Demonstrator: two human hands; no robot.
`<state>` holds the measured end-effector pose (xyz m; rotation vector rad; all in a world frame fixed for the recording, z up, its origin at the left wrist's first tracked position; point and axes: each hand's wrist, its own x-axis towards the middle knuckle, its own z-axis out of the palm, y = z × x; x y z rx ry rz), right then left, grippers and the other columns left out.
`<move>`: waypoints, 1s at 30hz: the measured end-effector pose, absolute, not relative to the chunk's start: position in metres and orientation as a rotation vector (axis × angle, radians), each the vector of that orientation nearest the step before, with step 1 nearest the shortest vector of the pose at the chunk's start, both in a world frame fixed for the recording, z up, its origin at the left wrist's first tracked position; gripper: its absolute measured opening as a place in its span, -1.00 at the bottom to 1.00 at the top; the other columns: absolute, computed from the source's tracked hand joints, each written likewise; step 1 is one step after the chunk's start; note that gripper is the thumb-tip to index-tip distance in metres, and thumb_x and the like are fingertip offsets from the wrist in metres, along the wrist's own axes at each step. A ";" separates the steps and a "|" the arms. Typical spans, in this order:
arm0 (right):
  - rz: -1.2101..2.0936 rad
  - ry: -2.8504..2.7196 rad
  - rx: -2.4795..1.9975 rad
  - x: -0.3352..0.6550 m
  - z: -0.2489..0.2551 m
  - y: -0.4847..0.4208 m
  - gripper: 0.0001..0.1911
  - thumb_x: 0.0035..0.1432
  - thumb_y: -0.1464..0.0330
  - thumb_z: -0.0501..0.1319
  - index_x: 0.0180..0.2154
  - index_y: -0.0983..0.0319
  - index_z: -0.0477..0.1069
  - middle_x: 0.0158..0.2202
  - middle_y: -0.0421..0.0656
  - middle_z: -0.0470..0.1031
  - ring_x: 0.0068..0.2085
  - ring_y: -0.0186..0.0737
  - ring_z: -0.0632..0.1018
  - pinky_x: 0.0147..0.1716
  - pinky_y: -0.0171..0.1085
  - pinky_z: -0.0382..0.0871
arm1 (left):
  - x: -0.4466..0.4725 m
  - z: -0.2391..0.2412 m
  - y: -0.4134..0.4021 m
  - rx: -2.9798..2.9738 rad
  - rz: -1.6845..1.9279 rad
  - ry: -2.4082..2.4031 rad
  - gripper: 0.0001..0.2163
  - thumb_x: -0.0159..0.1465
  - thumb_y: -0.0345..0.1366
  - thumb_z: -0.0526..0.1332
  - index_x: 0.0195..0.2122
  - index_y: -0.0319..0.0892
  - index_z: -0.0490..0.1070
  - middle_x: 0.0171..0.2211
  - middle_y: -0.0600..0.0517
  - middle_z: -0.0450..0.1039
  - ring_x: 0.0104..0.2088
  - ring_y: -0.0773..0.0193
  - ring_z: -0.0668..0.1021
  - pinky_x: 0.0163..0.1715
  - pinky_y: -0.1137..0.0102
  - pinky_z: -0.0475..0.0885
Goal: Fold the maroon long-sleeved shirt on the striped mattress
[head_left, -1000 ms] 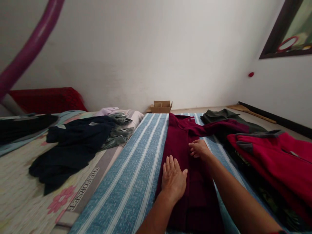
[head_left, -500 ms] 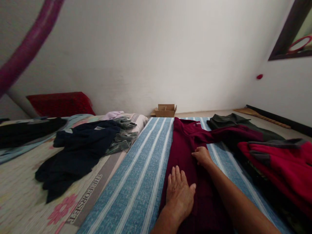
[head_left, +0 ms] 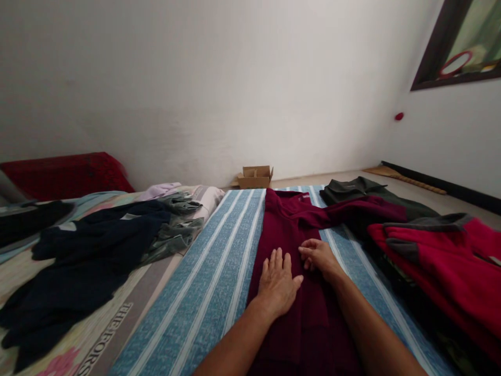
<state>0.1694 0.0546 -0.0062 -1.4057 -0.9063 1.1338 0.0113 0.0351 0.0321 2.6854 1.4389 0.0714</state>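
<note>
A maroon long-sleeved top lies lengthwise in front of me, one sleeve stretched out to the right. My left hand rests flat on its body, fingers extended and palm down. Just to the right, my right hand is over the same top with its fingers loosely bent and a little apart. No cloth shows lifted between those fingers, though their tips are partly hidden. Beneath the top is a blue, white-striped sheet.
Dark navy clothing and grey-green garments lie on a patterned bedspread at left. Red folded clothing and a dark green garment are at right. A cardboard box stands by the wall.
My right hand's fingers have loosened from a tight fist. The left hand stays flat on the top, shifted slightly forward. The view has turned a little to the right.
</note>
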 end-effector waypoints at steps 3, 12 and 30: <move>1.156 -0.851 -1.321 0.174 -0.004 0.050 -0.76 -0.10 0.26 0.23 -0.39 0.25 0.27 -0.63 -0.27 0.42 -0.70 -0.40 0.41 -0.79 -0.46 0.14 | 0.010 0.017 0.040 2.675 0.037 1.487 -0.41 0.27 -0.07 -0.06 0.23 -0.33 0.03 0.26 -0.27 -0.06 0.26 -0.02 0.00 0.16 0.05 0.01; 1.049 -0.714 -1.339 0.191 0.002 0.039 -0.78 -0.14 0.24 0.20 -0.44 0.25 0.28 -0.63 -0.23 0.42 -0.70 -0.39 0.40 -0.76 -0.45 0.12 | 0.005 0.014 0.042 2.690 0.002 1.524 -0.40 0.31 -0.05 -0.20 0.24 -0.42 -0.02 0.27 -0.26 -0.12 0.27 0.03 -0.03 0.19 0.11 -0.03; 0.569 -1.203 -1.539 0.173 -0.025 -0.059 -0.69 0.04 0.14 0.15 -0.35 0.22 0.51 -0.35 -0.12 0.55 -0.28 -0.11 0.51 -0.25 -0.23 0.32 | -0.008 0.038 -0.033 2.516 0.027 1.285 -0.38 0.30 -0.01 -0.22 0.21 -0.42 0.07 0.26 -0.25 -0.07 0.27 0.02 -0.02 0.19 0.08 -0.03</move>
